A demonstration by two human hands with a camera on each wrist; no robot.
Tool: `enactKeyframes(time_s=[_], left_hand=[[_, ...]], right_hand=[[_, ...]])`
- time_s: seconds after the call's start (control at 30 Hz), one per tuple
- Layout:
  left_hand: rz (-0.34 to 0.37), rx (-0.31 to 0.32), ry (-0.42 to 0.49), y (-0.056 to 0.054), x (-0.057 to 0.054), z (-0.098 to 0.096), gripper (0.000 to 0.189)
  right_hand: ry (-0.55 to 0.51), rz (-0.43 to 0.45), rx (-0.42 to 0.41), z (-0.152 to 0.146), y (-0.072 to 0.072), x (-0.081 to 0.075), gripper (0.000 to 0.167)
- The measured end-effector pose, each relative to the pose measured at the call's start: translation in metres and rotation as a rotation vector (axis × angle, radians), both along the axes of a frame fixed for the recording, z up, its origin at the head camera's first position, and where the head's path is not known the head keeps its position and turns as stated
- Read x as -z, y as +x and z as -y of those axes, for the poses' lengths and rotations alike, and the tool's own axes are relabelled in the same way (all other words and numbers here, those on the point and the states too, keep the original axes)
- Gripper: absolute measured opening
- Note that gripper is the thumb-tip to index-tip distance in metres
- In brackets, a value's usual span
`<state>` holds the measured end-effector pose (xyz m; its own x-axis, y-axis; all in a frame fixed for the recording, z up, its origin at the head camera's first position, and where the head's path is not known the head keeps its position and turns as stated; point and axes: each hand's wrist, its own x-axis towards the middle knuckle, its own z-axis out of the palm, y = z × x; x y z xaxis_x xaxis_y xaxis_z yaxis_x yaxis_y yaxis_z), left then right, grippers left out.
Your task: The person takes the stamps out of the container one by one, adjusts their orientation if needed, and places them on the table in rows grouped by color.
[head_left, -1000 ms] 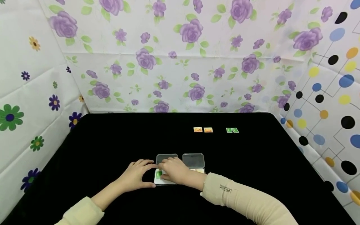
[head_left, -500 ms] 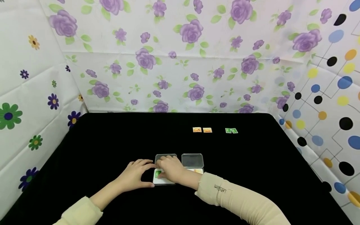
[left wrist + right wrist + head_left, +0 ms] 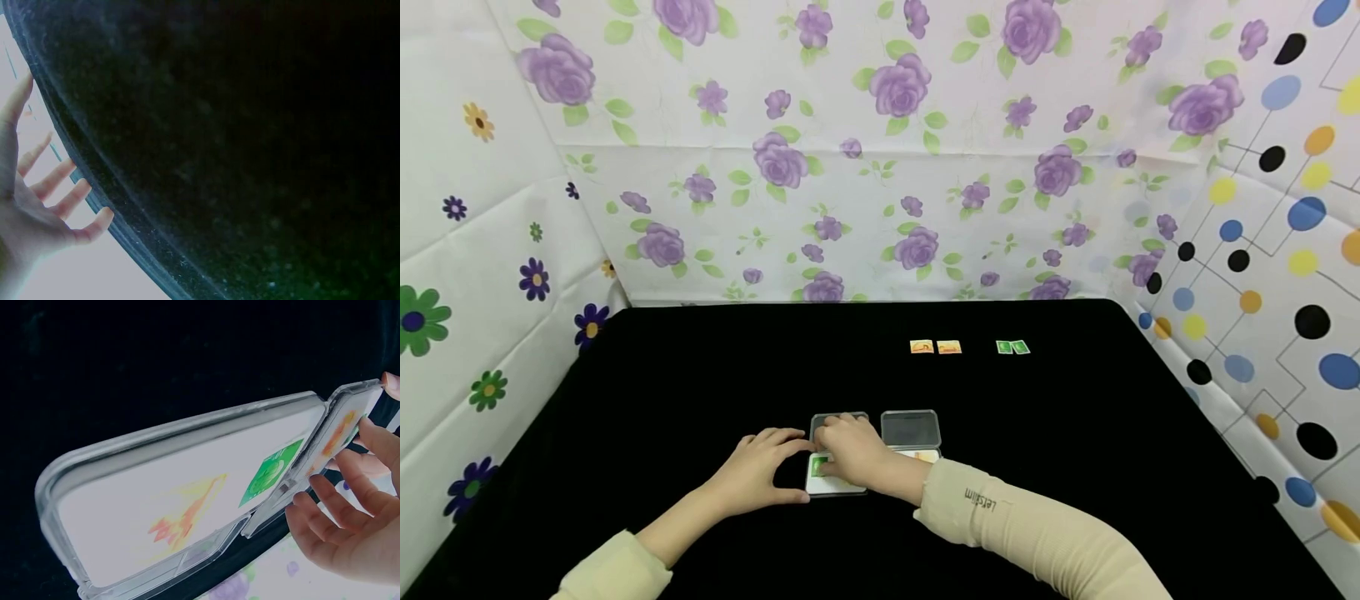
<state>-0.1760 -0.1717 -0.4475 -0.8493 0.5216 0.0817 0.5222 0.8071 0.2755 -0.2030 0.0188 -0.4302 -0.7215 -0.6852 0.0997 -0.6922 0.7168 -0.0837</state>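
Two hinged clear plastic cases with white inserts lie side by side, lids folded back. My left hand point(image 3: 758, 473) braces the left end of the left case point(image 3: 842, 485); thumb and forefinger are spread at its corners. The fingers show spread in the left wrist view. My right hand point(image 3: 856, 452) reaches over this case from the right, its thumb tip at a green stamp point(image 3: 817, 465) on the insert. An orange stamp point(image 3: 339, 433) lies there too, in the right wrist view. The right case point(image 3: 125, 506) holds an orange stamp point(image 3: 187, 515) and a green stamp point(image 3: 273, 472).
Farther back on the black table cover point(image 3: 715, 358) lie two orange stamps point(image 3: 922, 347) and, to their right, two green stamps point(image 3: 1004, 347). The right case's clear lid point(image 3: 912, 429) lies folded back. Patterned sheets point(image 3: 850, 225) enclose the back and both sides.
The whole head view drifts slightly leftward. The right hand shifts a little over the green stamp; the left hand keeps its place at the case's end.
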Motion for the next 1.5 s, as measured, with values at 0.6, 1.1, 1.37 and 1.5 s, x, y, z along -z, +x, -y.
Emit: enactKeyframes(time_s=[0.6,1.1,1.37,1.5], left_hand=[[-0.024,0.011,-0.004,0.000,0.000,-0.001,0.069],[-0.023,0.010,0.003,0.002,-0.002,0.000,0.067],[-0.021,0.015,-0.004,0.001,-0.003,0.000,0.068],[-0.014,0.016,-0.002,0.001,-0.002,0.000,0.068]], right_hand=[[0.061,0.027,0.061,0.009,0.003,-0.005,0.030],[0.053,0.053,0.067,0.011,0.003,-0.006,0.029],[0.034,0.051,0.040,0.009,0.002,-0.005,0.024],[0.060,0.054,0.050,0.010,0.002,-0.004,0.027]])
